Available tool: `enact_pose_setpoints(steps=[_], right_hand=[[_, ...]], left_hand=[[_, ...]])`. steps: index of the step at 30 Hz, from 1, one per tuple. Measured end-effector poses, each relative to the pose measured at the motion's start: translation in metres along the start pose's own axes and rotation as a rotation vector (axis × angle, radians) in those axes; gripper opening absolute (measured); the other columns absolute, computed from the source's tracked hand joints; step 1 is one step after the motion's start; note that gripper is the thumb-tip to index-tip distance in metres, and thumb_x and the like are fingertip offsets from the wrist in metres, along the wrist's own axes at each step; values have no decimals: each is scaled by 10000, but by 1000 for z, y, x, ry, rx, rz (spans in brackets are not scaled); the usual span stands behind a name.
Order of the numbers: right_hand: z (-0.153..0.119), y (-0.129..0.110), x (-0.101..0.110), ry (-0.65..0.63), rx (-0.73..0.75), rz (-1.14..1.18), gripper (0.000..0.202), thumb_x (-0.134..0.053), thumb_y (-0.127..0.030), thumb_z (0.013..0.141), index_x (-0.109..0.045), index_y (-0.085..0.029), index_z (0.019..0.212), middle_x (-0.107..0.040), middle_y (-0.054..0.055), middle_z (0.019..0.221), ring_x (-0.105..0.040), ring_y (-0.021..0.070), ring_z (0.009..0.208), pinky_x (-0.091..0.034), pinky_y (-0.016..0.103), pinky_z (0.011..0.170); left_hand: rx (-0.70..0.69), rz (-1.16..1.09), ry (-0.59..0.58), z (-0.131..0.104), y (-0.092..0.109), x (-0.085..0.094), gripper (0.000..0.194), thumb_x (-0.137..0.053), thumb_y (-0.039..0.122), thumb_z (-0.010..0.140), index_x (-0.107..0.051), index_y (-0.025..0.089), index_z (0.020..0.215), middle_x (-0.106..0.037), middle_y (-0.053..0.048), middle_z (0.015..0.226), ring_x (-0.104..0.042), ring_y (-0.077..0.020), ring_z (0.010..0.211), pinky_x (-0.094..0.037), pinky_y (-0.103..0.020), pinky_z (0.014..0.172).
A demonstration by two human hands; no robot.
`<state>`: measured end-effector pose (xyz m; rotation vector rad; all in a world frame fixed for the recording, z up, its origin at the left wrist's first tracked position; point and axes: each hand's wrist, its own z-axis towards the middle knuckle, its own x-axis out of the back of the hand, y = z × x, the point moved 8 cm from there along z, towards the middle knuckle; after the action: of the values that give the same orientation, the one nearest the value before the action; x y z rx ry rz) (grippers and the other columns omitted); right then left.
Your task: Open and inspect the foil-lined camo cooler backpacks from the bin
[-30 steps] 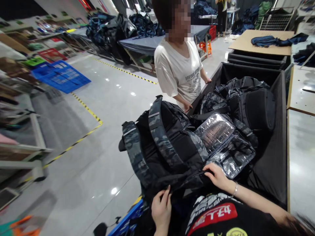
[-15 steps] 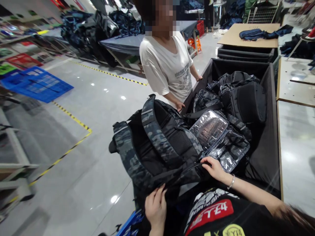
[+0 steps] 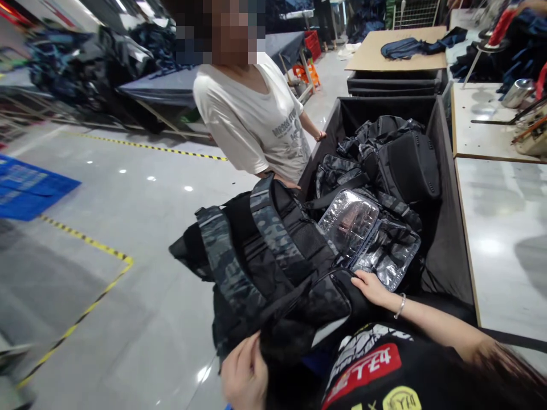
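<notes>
A dark camouflage backpack (image 3: 273,233) lies with its shoulder straps facing up, in front of me and over the near left side of a black fabric bin (image 3: 444,245). At its lower left edge, my left hand (image 3: 245,373) is closed on the dark fabric. My right hand (image 3: 371,287), with a bracelet at the wrist, pinches the backpack's near right edge. Just beyond that hand lies an open bag with a shiny silver lining (image 3: 350,219). More black camouflage backpacks (image 3: 401,159) are heaped inside the bin.
A person in a white T-shirt (image 3: 256,119) stands at the bin's left side, hands on its rim. White tabletops (image 3: 508,228) border the right. Cardboard (image 3: 397,48) holds a blue piece at the back. A blue crate (image 3: 34,185) is on the left; bags cover far tables.
The view has turned, so the surroundings sit further left. My left hand has moved left and down with the fabric edge, and the backpack's near side shows more of a zipped pocket.
</notes>
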<state>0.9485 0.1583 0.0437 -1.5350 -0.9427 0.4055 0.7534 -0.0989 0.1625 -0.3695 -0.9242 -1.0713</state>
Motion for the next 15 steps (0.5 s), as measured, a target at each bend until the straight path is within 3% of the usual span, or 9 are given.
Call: enact_pose_setpoints(steps=[4, 7, 10, 15], right_hand=[[4, -4, 9, 5, -18, 92, 267, -448, -342, 830, -391, -184, 622, -462, -23, 615, -407, 120, 610, -317, 253, 596], [7, -10, 12, -20, -41, 187, 313, -493, -377, 806, -385, -179, 589, -428, -32, 584, -382, 109, 595, -309, 241, 582], [11, -17, 11, -71, -97, 320, 376, -544, -450, 769, -394, -174, 562, -402, -40, 548, -362, 93, 552, -304, 221, 532], [33, -28, 12, -139, -237, 564, 376, -579, -504, 741, -515, -156, 612, -526, -4, 535, -461, 114, 487, -389, 240, 468]], left_hand=[[34, 187, -77, -32, -42, 4, 522, -490, 130, 816, -431, 230, 1325, -593, -141, 1044, -575, -286, 917, -477, -448, 792], [25, 262, -198, -59, -60, -2, 678, -492, 165, 812, -218, 249, 1427, -531, -176, 1206, -546, -350, 1025, -470, -501, 795], [-7, 332, -260, -68, -58, -9, 752, -556, 214, 793, -169, 267, 1436, -486, -175, 1285, -539, -374, 1031, -470, -505, 769], [-81, 422, -90, -46, -36, -5, 686, -604, 333, 778, -307, 275, 1394, -564, -152, 1202, -549, -343, 963, -440, -484, 776]])
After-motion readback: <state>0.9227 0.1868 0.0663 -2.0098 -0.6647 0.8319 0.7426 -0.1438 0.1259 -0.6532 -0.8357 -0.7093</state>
